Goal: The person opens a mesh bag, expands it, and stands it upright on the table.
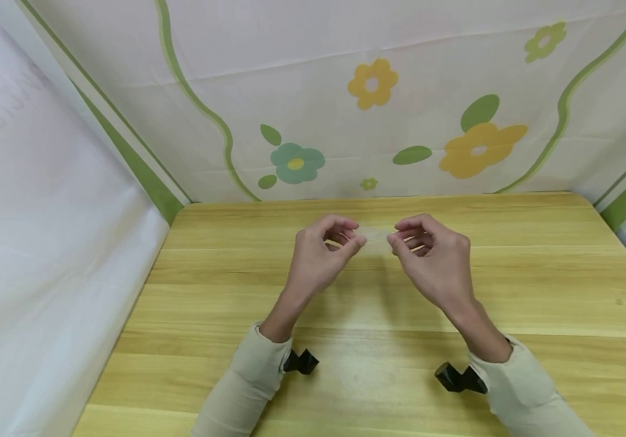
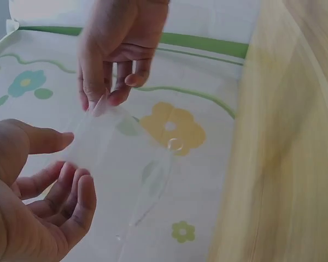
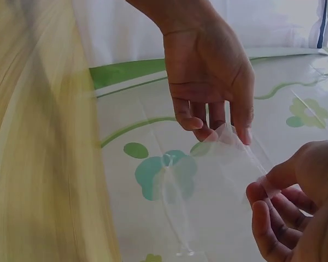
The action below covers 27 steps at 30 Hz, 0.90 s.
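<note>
A thin, see-through whitish bag [image 1: 375, 235] is stretched between the two hands above the table. My left hand [image 1: 320, 252] pinches one side of it between thumb and fingers. The opposite side is pinched by my right hand [image 1: 435, 261]. In the right wrist view the sheer bag [image 3: 224, 164] rises to a small peak at the left fingertips, and a fine whitish strand [image 3: 175, 207] with a little loop dangles below. From the left wrist the bag [image 2: 106, 136] looks nearly clear, with the printed flowers showing through it.
Beneath the hands lies a light wooden table [image 1: 373, 376]. A white cloth backdrop [image 1: 313, 79] with printed flowers stands behind its far edge, and another white cloth [image 1: 45, 243] hangs at the left. Black wrist mounts [image 1: 302, 362] stick out from both sleeves.
</note>
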Each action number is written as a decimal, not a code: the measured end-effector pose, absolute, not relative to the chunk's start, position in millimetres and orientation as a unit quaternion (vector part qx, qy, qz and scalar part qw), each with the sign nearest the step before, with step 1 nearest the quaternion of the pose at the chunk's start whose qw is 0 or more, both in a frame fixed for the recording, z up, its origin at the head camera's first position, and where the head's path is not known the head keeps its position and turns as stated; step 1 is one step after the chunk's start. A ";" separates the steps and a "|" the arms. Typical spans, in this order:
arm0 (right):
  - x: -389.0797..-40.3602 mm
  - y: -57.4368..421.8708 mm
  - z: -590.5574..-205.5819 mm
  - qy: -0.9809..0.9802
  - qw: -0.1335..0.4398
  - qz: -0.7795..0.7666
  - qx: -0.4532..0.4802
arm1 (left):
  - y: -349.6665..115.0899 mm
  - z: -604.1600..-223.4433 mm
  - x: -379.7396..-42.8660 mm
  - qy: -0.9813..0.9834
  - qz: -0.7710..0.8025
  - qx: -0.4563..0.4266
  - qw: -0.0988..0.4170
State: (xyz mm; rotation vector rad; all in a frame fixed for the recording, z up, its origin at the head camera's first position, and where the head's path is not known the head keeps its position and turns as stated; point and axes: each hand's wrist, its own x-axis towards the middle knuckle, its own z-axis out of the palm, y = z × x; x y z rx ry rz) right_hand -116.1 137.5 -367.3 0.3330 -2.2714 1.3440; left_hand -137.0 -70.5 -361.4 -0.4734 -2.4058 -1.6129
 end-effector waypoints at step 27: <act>-119.4 150.8 -353.5 -0.821 -0.032 0.566 0.059 | -79.0 -357.1 -140.9 -0.787 -0.610 -0.063 -0.064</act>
